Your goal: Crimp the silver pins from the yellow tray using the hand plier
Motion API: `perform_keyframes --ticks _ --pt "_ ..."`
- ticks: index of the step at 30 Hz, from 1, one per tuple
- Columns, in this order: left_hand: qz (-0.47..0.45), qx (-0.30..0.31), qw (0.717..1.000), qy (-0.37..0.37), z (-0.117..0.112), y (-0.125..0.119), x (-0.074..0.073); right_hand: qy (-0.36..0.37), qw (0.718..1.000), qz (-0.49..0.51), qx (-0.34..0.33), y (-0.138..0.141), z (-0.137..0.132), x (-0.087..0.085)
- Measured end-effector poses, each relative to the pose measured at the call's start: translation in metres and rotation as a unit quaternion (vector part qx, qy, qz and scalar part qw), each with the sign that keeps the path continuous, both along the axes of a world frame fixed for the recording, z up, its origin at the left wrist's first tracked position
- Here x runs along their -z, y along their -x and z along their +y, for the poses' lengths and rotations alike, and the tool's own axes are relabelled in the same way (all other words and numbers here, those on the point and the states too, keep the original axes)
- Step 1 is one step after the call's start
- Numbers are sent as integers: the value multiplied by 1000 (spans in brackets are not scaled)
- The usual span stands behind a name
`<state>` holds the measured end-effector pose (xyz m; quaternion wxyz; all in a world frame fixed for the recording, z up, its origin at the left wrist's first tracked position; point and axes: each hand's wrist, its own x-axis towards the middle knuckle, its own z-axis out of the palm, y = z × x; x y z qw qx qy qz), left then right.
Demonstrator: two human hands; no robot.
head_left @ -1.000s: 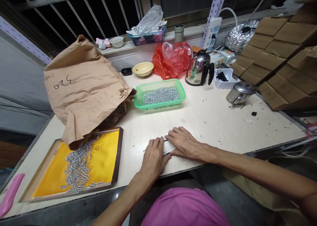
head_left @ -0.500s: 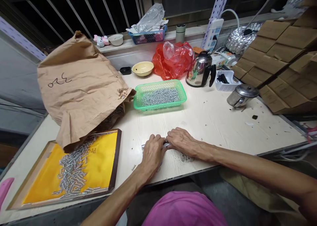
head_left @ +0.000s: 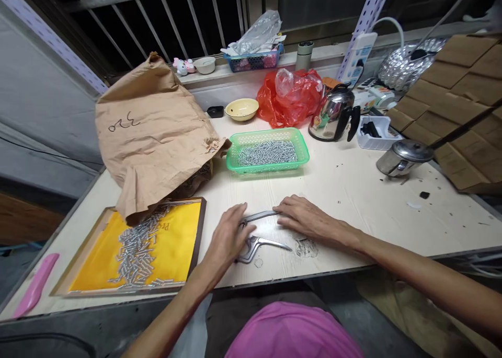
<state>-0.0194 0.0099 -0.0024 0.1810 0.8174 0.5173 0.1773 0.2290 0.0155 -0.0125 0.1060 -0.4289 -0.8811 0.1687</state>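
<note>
Metal pliers lie on the table in front of me with their two curved handles spread apart. My left hand is around their head end, thumb on one side and fingers on the other, hiding part of the jaws. At the far tip of the upper handle are the fingers of my right hand, closed on it. Beyond my hands, a green plastic basket holds many small metal pins. More pins lie heaped on a yellow-lined tray to the left.
A large brown paper bag leans over the tray. Toward the back stand a cream bowl, a red plastic bag and a steel kettle. A lidded metal cup and cardboard are right. A pink handle lies far left.
The pliers' handles have come apart, and the lower one now shows. My hands have moved away from each other, the left one leftward. The whole view has shifted slightly.
</note>
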Motion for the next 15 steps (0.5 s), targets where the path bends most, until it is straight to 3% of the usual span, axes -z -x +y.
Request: perform_keyframes --ticks 2,5,8,11,15 --pt "16 -51 999 10 -8 22 -7 -12 999 -13 27 4 -2 2" --pt "76 -61 994 49 -25 45 -9 -41 997 -38 53 12 -4 8" --pt "142 -57 985 80 -41 53 1 -66 995 -48 61 18 -3 17" --pt "204 -94 972 66 -47 54 12 -84 992 -61 65 17 -1 23" --pt "183 -130 974 26 -46 64 14 -111 988 -67 86 19 -5 20"
